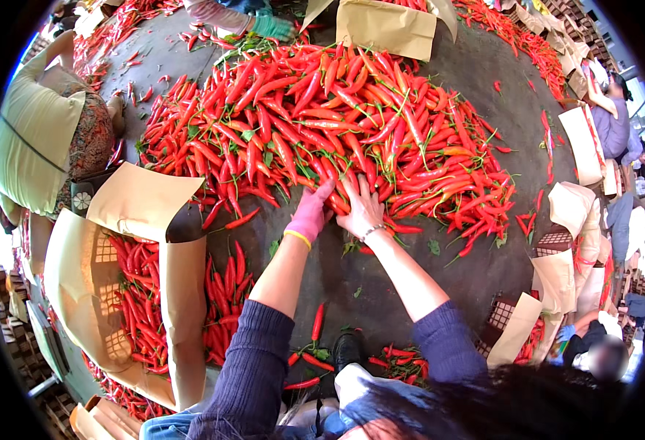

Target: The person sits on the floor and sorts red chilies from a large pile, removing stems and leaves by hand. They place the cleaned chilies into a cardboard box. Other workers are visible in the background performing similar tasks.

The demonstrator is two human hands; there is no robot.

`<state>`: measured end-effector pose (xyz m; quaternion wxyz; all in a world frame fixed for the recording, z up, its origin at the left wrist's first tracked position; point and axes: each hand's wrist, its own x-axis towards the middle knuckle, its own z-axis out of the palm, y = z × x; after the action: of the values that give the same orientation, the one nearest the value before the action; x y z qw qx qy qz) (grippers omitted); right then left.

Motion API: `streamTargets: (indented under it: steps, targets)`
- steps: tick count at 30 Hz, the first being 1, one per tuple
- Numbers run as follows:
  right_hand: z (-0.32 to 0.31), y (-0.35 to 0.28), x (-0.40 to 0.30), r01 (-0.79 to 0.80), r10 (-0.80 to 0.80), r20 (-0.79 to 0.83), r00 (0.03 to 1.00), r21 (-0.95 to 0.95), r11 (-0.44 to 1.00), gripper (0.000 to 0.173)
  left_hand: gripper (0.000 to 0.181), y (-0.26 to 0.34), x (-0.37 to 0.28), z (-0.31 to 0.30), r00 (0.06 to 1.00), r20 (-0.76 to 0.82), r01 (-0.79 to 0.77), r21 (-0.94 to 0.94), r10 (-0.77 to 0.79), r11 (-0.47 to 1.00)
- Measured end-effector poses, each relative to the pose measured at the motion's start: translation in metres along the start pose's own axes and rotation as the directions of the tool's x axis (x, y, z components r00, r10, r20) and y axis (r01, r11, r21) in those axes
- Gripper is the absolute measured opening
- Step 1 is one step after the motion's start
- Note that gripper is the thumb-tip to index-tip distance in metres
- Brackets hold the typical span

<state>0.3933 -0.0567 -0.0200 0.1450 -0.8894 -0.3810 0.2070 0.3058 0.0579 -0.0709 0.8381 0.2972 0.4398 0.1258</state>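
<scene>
A large heap of red chili peppers (311, 121) with green stems lies before me. At its near edge, my left hand (309, 212), in a pink glove with a yellow cuff, holds peppers, its fingertips partly hidden among them. My bare right hand (362, 204), with a bracelet at the wrist, is beside it, fingers spread over peppers. Several peppers are held between the two hands. On my left stands a plastic crate (105, 247) lined with brown paper (182, 319) and partly filled with red chilies (141, 297).
Across the heap is another person's green-gloved hand (273, 27) near a paper-lined container (385, 30). A bending person (36, 132) is at left. More paper-lined crates (512, 324) stand at right. Loose chilies (317, 322) and leaves lie on the dark sheet (394, 280) near my shoe (348, 349).
</scene>
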Motion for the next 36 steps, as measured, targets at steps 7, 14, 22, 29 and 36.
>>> streamTargets:
  steps: [7, 14, 22, 29, 36]
  targets:
    - [0.000, 0.029, -0.105, 0.332, -0.295, 0.413, 0.862, -0.021, 0.943, 0.110, 0.048, -0.084, -0.120, -0.053, 0.963, 0.133, 0.237, -0.002, -0.235, 0.971]
    - [-0.077, 0.032, -0.121, 0.278, -0.103, 0.635, 0.765, -0.182, 0.943, 0.070, 0.052, -0.081, -0.238, -0.123, 0.951, -0.269, 0.181, 0.071, -0.156, 0.981]
    - [0.060, -0.025, -0.007, 0.370, -0.380, 0.012, 0.925, -0.256, 0.893, 0.021, 0.027, -0.068, -0.293, -0.115, 0.953, -0.177, 0.297, 0.396, -0.245, 0.869]
    - [0.061, -0.031, -0.016, 0.289, -0.290, -0.056, 0.955, 0.379, 0.879, 0.028, 0.033, -0.047, -0.186, -0.077, 0.909, -0.025, -0.243, 0.778, 0.415, 0.580]
    - [0.045, -0.018, 0.011, 0.095, -0.076, 0.097, 0.992, -0.204, 0.974, 0.036, 0.048, -0.081, -0.132, -0.047, 0.914, -0.042, -0.050, 0.975, 0.404, 0.216]
